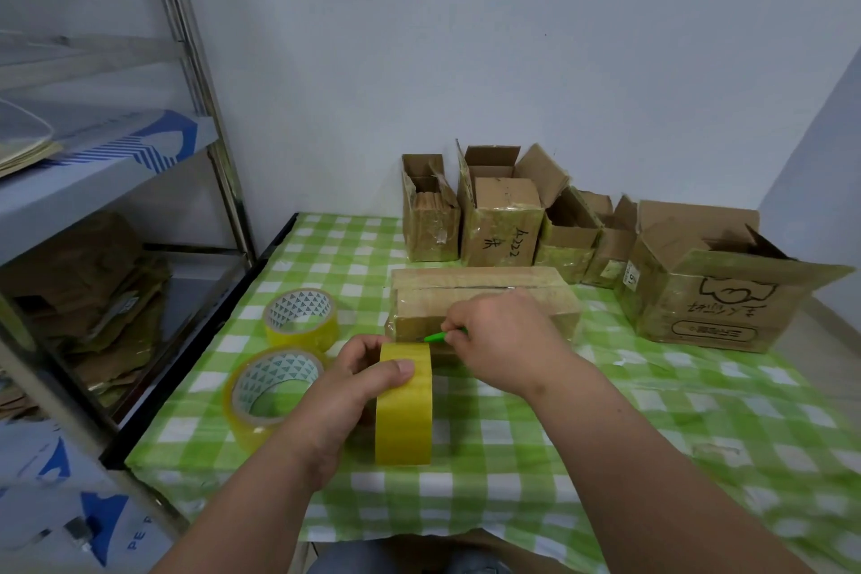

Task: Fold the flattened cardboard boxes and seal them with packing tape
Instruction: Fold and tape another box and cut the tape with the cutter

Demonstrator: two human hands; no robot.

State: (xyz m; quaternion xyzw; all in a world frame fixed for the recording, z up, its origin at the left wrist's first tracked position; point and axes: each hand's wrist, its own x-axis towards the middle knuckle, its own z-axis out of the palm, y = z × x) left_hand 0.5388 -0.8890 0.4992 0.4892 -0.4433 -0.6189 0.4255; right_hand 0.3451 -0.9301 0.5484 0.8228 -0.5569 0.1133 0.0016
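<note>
Nearest the person, the left hand [358, 380] grips a yellow tape roll [404, 403] standing on edge on the checked surface [605, 443], thumb over its rim. The roll looks light and stiff but slick, so a grasp through the core or across the rim probably holds best. Just beyond, the right hand [494, 331] pinches a green tool [442, 335], likely a cutter, at the near end of the closed box [484, 303], which lies mid-surface with its top seam showing. Thin cardboard should dent easily, so pressing along edges seems wiser. 2 spare rolls [279, 368] sit left; open boxes [501, 219] line the wall.
</note>
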